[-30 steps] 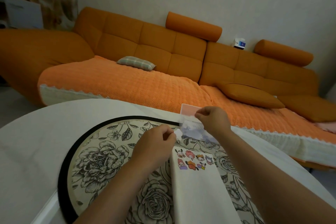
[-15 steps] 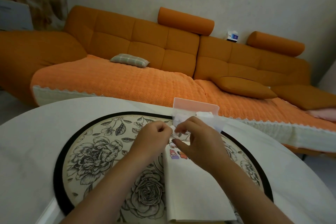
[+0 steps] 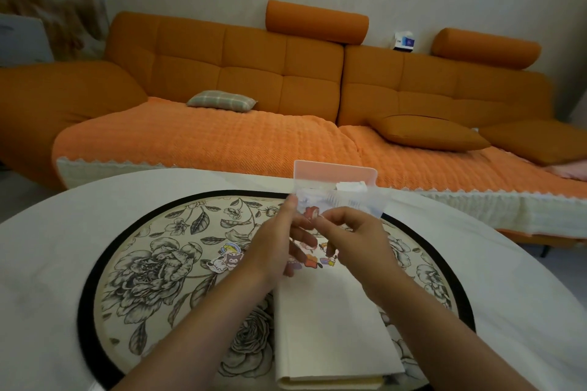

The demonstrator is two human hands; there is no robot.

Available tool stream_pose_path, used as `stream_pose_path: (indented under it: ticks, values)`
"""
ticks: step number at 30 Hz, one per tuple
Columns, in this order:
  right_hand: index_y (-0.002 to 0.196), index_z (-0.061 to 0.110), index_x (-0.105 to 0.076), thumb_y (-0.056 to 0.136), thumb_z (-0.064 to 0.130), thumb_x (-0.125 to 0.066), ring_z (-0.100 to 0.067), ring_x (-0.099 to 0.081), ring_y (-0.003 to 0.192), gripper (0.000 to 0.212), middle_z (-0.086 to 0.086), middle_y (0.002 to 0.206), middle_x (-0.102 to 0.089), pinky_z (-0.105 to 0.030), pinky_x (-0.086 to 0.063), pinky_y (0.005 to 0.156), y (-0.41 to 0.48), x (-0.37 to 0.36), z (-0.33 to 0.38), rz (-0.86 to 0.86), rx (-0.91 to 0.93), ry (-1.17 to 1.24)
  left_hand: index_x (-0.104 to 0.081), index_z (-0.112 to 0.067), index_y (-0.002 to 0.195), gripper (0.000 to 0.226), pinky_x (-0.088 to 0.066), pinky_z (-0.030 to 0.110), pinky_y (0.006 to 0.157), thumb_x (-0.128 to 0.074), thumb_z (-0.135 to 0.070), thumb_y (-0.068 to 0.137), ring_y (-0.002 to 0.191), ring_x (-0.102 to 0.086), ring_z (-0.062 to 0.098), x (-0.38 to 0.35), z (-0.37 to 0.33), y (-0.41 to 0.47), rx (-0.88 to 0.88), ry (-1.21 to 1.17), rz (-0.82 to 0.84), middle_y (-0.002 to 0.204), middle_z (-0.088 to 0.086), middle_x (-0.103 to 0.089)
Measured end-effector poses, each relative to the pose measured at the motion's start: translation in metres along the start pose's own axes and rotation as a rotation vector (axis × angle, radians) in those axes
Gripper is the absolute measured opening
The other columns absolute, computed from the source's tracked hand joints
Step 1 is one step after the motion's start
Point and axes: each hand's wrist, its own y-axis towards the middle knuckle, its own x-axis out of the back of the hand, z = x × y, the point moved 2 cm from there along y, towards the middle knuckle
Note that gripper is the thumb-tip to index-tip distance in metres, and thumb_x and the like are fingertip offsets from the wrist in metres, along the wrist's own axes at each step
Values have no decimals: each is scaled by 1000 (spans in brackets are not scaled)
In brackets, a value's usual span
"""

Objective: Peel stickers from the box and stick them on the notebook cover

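A cream notebook point(image 3: 330, 327) lies on the floral mat, with several cartoon stickers point(image 3: 317, 259) at its top edge. Just above that edge, my left hand point(image 3: 279, 247) and my right hand point(image 3: 355, 235) meet. Between their fingertips is a small red and white sticker point(image 3: 311, 212), which both hands pinch. Behind the hands stands the pink sticker box point(image 3: 333, 173) with its clear lid point(image 3: 365, 200) folded toward me and white sheets inside. A pair of loose stickers point(image 3: 227, 259) lies on the mat left of my left wrist.
The round floral mat point(image 3: 152, 270) with a black rim sits on a white round table point(image 3: 47, 263). An orange sofa point(image 3: 222, 73) with cushions runs behind the table's far edge.
My right hand has drawn back from the box toward me. Both hands now hold a sticker raised between them. Two loose stickers have come into view on the mat.
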Motion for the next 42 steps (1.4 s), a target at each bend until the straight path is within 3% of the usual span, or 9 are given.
stream_pose_path:
  ticks: [4, 8, 12, 17, 24, 31, 34, 38, 42]
  values:
    - [94, 10, -75, 93, 24, -68, -16, -54, 57, 16, -3, 80, -66, -27, -36, 51, 1, 5, -12, 100, -306, 319, -71, -14, 92, 34, -43, 23, 48, -52, -42, 99, 64, -62, 14, -3, -4, 1, -80, 82, -101, 84, 1, -75]
    - [98, 11, -72, 96, 28, -62, -14, -55, 58, 19, -1, 84, -66, -28, -38, 53, 0, 9, -15, 133, -371, 370, -72, -17, 86, 16, -48, 26, 52, -62, -26, 96, 61, -64, 11, -8, -2, -1, -170, 161, -92, 75, -5, -73]
    - [93, 12, -75, 94, 29, -61, -16, -57, 57, 22, -3, 85, -68, -28, -37, 53, -2, 17, -11, 106, -333, 246, -69, -18, 81, 17, -53, 32, 56, -62, -23, 95, 60, -63, 9, -8, -1, 2, -201, 226, -108, 72, -4, -71]
    - [77, 21, -79, 94, 38, -57, -17, -60, 54, 32, 0, 75, -73, -31, -46, 58, -2, 35, -7, -13, -34, -358, -60, -23, 76, 20, -50, 32, 60, -58, -23, 96, 55, -64, -2, -11, 3, -1, -318, 566, -105, 63, -15, -59]
    - [84, 25, -77, 87, 28, -76, -3, -59, 54, 5, 9, 71, -71, -15, -45, 51, 3, 48, -7, 128, 54, -216, -54, -27, 78, 16, -48, 36, 64, -54, -36, 92, 70, -65, 13, -15, 5, 0, -349, 731, -25, 71, -15, -66]
    - [75, 29, -76, 80, 42, -81, -13, -61, 61, 15, -6, 72, -71, -26, -46, 53, 7, 52, -15, 195, 49, -336, -54, -26, 77, 18, -35, 28, 58, -52, -38, 91, 67, -50, 5, -20, 4, 1, -472, 881, -36, 77, -12, -57]
    - [78, 23, -75, 84, 39, -78, -3, -54, 50, 17, 4, 60, -67, -19, -42, 47, 6, 54, -15, 218, 36, -356, -55, -31, 78, 17, -39, 28, 59, -53, -40, 93, 70, -55, 4, -22, 5, 4, -480, 918, -64, 81, -15, -60]
    - [84, 16, -76, 85, 37, -77, 1, -43, 36, 21, 7, 54, -60, -14, -34, 39, 9, 66, -18, 92, -40, -288, -70, -35, 88, 18, -56, 34, 74, -54, -41, 94, 75, -69, 8, -20, 8, 13, -324, 722, -85, 80, -18, -68]
    - [83, 17, -80, 76, 42, -83, -11, -50, 52, 26, -3, 72, -63, -21, -34, 43, 9, 80, -30, 64, -278, -162, -69, -32, 119, 27, -47, 36, 100, -55, -31, 96, 112, -58, 10, -19, 14, 18, -346, 883, -73, 119, -14, -65]
